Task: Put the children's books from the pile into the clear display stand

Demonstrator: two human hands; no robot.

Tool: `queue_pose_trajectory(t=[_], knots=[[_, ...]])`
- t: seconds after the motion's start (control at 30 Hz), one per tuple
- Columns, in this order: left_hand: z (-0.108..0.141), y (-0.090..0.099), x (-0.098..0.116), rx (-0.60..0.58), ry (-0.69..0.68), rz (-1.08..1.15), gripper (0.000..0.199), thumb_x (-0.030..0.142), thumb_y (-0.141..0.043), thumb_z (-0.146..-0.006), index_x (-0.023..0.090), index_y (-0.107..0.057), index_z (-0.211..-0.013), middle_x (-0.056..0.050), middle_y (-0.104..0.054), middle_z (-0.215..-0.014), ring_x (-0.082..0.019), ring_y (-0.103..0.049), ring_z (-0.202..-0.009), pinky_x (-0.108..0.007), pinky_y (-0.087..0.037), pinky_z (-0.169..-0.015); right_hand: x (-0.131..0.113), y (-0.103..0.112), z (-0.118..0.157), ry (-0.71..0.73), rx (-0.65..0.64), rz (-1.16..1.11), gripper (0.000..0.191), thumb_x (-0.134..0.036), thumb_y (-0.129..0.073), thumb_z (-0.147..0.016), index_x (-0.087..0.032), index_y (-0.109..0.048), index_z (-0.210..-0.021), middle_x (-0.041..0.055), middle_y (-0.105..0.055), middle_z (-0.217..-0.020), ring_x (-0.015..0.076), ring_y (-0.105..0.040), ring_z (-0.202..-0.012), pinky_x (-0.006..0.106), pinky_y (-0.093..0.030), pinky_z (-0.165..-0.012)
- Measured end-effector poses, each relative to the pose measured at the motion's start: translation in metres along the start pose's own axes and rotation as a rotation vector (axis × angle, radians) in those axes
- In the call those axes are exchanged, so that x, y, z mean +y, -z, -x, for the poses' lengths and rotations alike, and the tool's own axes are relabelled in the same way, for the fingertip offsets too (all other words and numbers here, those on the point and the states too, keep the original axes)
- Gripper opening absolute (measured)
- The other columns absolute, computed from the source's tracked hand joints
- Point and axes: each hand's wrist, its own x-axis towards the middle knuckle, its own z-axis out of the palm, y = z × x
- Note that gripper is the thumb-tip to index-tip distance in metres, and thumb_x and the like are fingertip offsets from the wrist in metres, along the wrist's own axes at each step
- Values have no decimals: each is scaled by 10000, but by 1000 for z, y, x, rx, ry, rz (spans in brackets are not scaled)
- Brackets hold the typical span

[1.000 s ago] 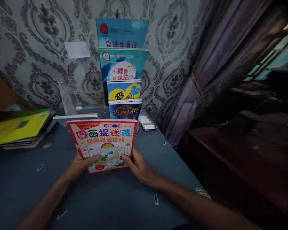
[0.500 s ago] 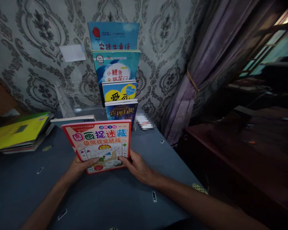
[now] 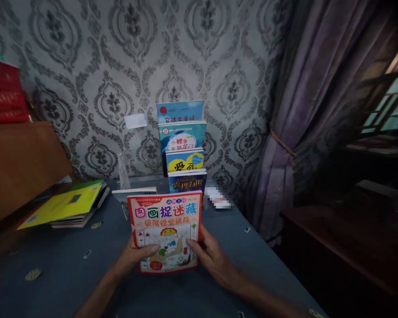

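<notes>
Both hands pinch the red-bordered picture-puzzle book [image 3: 167,236] by its lower sides, the left hand [image 3: 132,258] and the right hand [image 3: 215,260] each with the thumb pressed on the front cover and the fingers mostly hidden behind it. That grip matches the frame half a second ago. The book is upright, facing the wearer, above the dark blue-grey tabletop [image 3: 86,282]; whether its lower edge touches the top is hard to tell. Behind it, the tiered row of four blue-toned books [image 3: 182,139] now sits lower in view, as the camera has tilted up, and a pale-edged book [image 3: 135,191] shows past the held book's upper left corner. A red container [image 3: 5,95] has come into sight above the brown panel [image 3: 23,161], near the yellow-covered book pile [image 3: 64,205].
</notes>
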Motion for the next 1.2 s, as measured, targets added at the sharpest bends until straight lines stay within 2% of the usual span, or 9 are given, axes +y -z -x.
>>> queue_pose_trajectory(t=[0.2,0.4,0.5,0.57,0.63,0.8,0.93,1.07,1.2], knots=[[20,7,27,84,-75,-32,534,347,-949,-577,176,-744,-1039,-121,-804,-1040,-359,-764,-975,-484,-619,-908,-29,-8,-11,78,-59,40,440,-518,-580,-966,-230,-585,-1299,105,-730,-1229,275,-710,-1066,442,-596,-931],[33,11,88,163,-187,-135,599,405,-948,-576,161,-721,-1075,-134,-802,-1028,-353,-775,-892,-458,-657,-784,-82,-19,-44,232,-118,-37,531,-455,-616,-952,-232,-483,-1415,108,-666,-1338,272,-664,-1172,452,-563,-1015],[34,8,126,266,-274,-187,657,439,-964,-522,146,-723,-1059,-136,-806,-945,-344,-776,-772,-413,-661,-649,-110,-24,-65,261,-160,-54,552,-468,-617,-945,-230,-458,-1417,111,-676,-1287,208,-716,-877,357,-638,-746],[31,5,148,307,-362,-235,669,455,-968,-498,134,-732,-1036,-139,-804,-925,-344,-773,-768,-406,-660,-644,-126,-25,-80,256,-182,-35,554,-487,-607,-943,-233,-445,-1407,100,-708,-1175,137,-644,-618,266,-561,-480],[27,4,167,323,-450,-277,664,469,-962,-505,132,-739,-1032,-136,-801,-935,-344,-772,-799,-420,-664,-683,-140,-25,-95,289,-192,-12,561,-483,-623,-931,-230,-435,-1395,85,-721,-1097,108,-589,-538,233,-502,-402],[9,1,208,280,-753,-420,628,470,-926,-592,152,-723,-1094,-103,-782,-1092,-317,-743,-1005,-406,-636,-867,-176,-14,-136,447,-178,90,568,-444,-665,-913,-184,-451,-1371,84,-721,-1097,118,-645,-609,236,-550,-478],[-6,-5,246,250,-1021,-639,640,465,-843,-729,169,-625,-1252,-50,-714,-1282,-283,-636,-1233,-443,-515,-1083,-205,-1,-170,587,-121,172,572,-434,-689,-901,-194,-453,-1363,55,-726,-1112,125,-678,-691,224,-560,-536],[-22,-1,282,482,-1261,-911,649,429,-871,-695,245,-569,-1239,-34,-670,-1355,-296,-588,-1302,-469,-452,-1156,-225,7,-204,704,-85,247,507,-425,-676,-914,-284,-466,-1354,64,-725,-1181,222,-726,-873,315,-623,-580],[-43,12,304,678,-1259,-1130,594,442,-804,-777,273,-512,-1266,-30,-657,-1356,-316,-537,-1361,-471,-415,-1172,-224,8,-243,758,-30,272,423,-365,-648,-922,-336,-486,-1312,63,-715,-1223,292,-721,-1016,412,-666,-651]])
